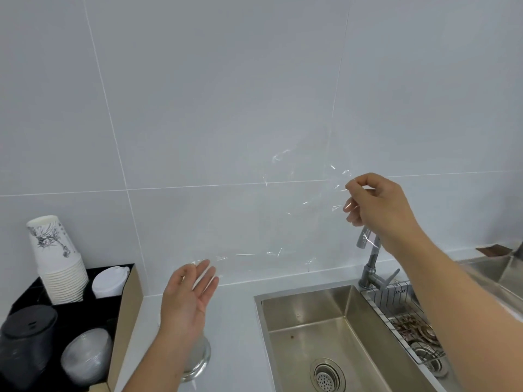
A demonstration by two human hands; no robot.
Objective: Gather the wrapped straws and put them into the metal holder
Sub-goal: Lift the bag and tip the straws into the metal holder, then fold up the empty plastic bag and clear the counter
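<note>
A large clear plastic film or bag [297, 210] hangs in front of the tiled wall. My right hand [373, 207] pinches its upper right corner, raised above the tap. My left hand [189, 298] is open with the palm up, and its fingertips touch the film's lower left corner. A round metal holder [202, 360] stands on the white counter under my left forearm, mostly hidden by it. No wrapped straws show in this view.
A stainless sink [319, 329] with a tap [370, 267] lies at the right, beside a wire rack [407, 321]. At the left, a black organiser [113, 312] holds stacked paper cups [56, 258], white lids, black lids and clear dome lids.
</note>
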